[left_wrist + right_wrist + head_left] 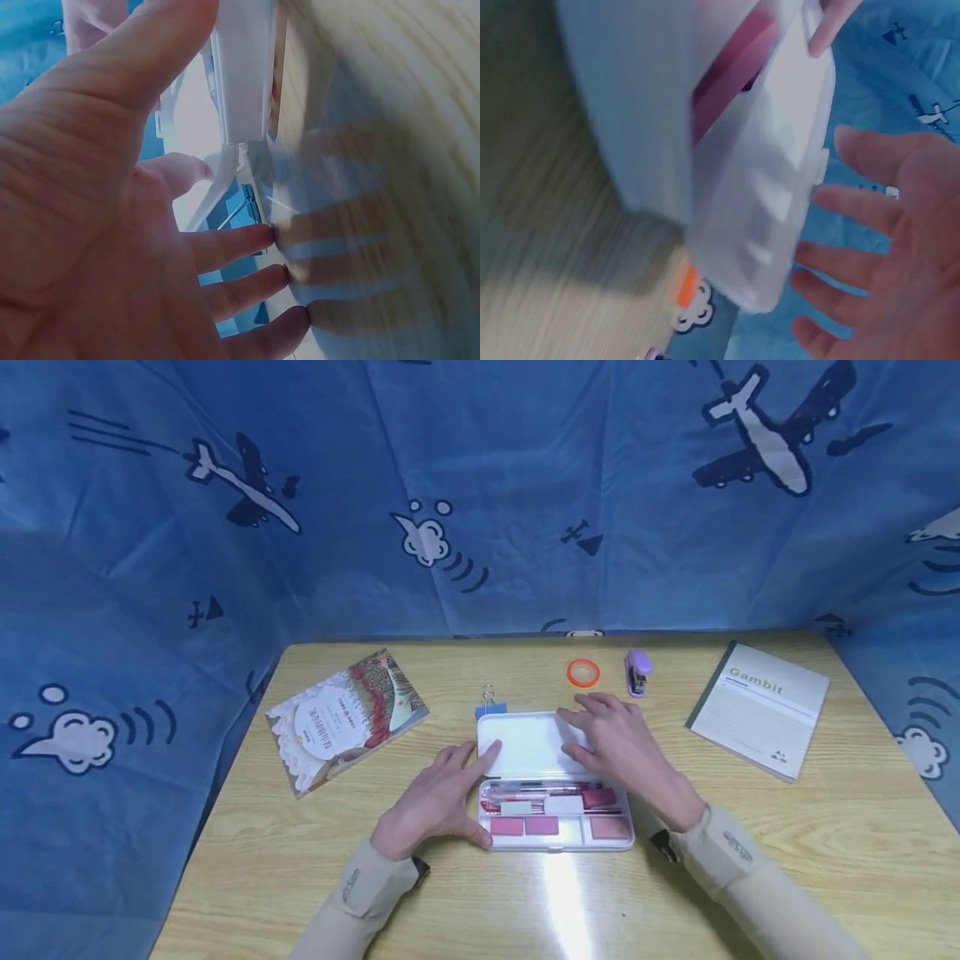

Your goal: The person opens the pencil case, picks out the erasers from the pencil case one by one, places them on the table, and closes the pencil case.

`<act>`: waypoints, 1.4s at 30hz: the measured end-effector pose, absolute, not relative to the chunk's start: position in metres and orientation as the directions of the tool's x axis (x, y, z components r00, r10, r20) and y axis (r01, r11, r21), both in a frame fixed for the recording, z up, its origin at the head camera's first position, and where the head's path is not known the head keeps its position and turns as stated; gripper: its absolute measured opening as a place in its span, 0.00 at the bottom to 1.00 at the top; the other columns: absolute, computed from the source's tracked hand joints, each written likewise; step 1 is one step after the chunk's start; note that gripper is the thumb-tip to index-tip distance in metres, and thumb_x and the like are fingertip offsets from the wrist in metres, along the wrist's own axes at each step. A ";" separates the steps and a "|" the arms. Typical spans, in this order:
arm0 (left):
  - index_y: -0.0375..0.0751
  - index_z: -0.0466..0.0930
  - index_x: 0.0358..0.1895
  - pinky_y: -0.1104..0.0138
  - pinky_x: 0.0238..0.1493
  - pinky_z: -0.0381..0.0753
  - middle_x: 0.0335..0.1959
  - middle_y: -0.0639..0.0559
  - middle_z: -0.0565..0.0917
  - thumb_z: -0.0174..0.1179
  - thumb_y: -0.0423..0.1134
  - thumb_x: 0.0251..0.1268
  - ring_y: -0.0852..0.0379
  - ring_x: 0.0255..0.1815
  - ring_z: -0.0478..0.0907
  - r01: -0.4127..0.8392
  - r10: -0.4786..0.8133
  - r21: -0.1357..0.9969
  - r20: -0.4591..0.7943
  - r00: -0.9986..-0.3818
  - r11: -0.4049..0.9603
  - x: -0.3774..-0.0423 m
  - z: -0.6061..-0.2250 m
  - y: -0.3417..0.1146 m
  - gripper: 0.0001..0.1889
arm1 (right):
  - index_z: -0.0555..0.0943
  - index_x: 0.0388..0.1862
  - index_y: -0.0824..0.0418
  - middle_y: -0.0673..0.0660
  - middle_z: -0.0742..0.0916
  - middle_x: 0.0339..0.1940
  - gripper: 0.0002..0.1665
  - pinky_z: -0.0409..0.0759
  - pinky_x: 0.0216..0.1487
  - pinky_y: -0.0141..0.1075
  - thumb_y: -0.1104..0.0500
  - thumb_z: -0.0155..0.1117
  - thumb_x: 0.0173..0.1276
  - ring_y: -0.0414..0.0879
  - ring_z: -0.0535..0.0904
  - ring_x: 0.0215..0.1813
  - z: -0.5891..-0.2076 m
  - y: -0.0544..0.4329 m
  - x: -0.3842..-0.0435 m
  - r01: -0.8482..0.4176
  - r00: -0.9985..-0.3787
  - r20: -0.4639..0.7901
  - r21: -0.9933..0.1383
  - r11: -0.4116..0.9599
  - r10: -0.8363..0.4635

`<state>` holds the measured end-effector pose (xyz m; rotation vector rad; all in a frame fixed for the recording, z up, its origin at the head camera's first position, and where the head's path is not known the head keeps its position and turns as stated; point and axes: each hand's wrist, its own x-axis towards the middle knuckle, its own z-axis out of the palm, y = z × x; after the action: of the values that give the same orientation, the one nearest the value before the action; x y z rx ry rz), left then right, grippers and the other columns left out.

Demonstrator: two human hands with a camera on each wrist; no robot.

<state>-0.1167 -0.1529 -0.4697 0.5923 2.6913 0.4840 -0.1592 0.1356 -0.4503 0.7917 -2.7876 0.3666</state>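
A white pencil case [555, 847] lies on the table with its lid [528, 739] raised behind it. Inside are several pens or pencils [517, 790], a white block [562, 805] and pink blocks [542, 825]. My left hand [438, 793] is at the case's left side, thumb by the near corner, index finger overlapping the lid; the wrist view shows its other fingers [236, 247] extended with tips at the table. My right hand [622, 739] reaches over the lid's right part. In the right wrist view, its loosely spread fingers [847, 262] are right at the lid's edge.
Behind the lid is a blue binder clip [491, 708]. Farther back are an orange-red tape roll [582, 673] and a purple stapler [637, 672]. A picture-covered booklet [348, 718] lies left, a Gambit notebook [759, 708] right. A blue printed curtain [480, 527] hangs behind the table.
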 end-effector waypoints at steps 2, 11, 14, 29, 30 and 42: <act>0.63 0.41 0.83 0.37 0.76 0.62 0.83 0.37 0.52 0.82 0.64 0.28 0.35 0.82 0.51 0.338 0.455 0.388 -0.264 -0.851 0.857 -0.117 -0.469 -0.153 0.74 | 0.85 0.60 0.55 0.66 0.84 0.64 0.28 0.80 0.51 0.62 0.50 0.76 0.61 0.65 0.78 0.65 -0.448 0.132 -0.152 -0.541 -0.827 0.299 -0.189 0.820 -0.476; 0.63 0.40 0.83 0.39 0.76 0.63 0.83 0.38 0.53 0.81 0.66 0.29 0.36 0.81 0.52 0.349 0.455 0.362 -0.267 -0.849 0.864 -0.122 -0.467 -0.152 0.74 | 0.92 0.39 0.52 0.49 0.85 0.32 0.13 0.74 0.32 0.31 0.52 0.81 0.54 0.42 0.75 0.34 -0.445 0.097 -0.115 -0.682 -0.731 0.205 -0.260 0.684 -0.651; 0.63 0.40 0.84 0.39 0.76 0.63 0.83 0.37 0.53 0.81 0.66 0.28 0.36 0.81 0.52 0.354 0.461 0.365 -0.265 -0.847 0.861 -0.123 -0.468 -0.152 0.74 | 0.91 0.33 0.51 0.47 0.82 0.27 0.08 0.68 0.28 0.28 0.53 0.80 0.54 0.40 0.70 0.29 -0.450 0.089 -0.110 -0.689 -0.721 0.147 -0.253 0.679 -0.677; 0.62 0.41 0.84 0.38 0.75 0.64 0.83 0.37 0.53 0.82 0.65 0.30 0.35 0.81 0.52 0.352 0.465 0.374 -0.271 -0.843 0.858 -0.122 -0.467 -0.151 0.74 | 0.82 0.26 0.52 0.45 0.81 0.24 0.10 0.72 0.29 0.33 0.58 0.78 0.52 0.41 0.70 0.28 -0.460 0.076 -0.108 -0.627 -0.777 0.117 -0.225 0.745 -0.619; 0.62 0.41 0.84 0.38 0.75 0.64 0.83 0.37 0.53 0.82 0.65 0.30 0.35 0.81 0.52 0.352 0.464 0.373 -0.272 -0.843 0.858 -0.122 -0.467 -0.151 0.74 | 0.82 0.26 0.52 0.45 0.81 0.23 0.10 0.72 0.29 0.33 0.59 0.78 0.52 0.40 0.71 0.27 -0.460 0.076 -0.108 -0.630 -0.775 0.126 -0.238 0.739 -0.619; 0.62 0.41 0.84 0.39 0.77 0.62 0.83 0.38 0.52 0.82 0.65 0.32 0.36 0.82 0.50 0.338 0.458 0.383 -0.286 -0.842 0.860 -0.118 -0.467 -0.152 0.73 | 0.82 0.31 0.50 0.42 0.86 0.24 0.09 0.74 0.30 0.27 0.61 0.75 0.60 0.33 0.75 0.26 -0.441 0.120 -0.114 -0.457 -0.873 0.109 -0.527 0.717 -0.476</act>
<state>-0.1183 -0.1519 -0.4669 0.5918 2.6628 0.4526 -0.1141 0.1204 -0.4414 0.7991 -2.9426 0.8881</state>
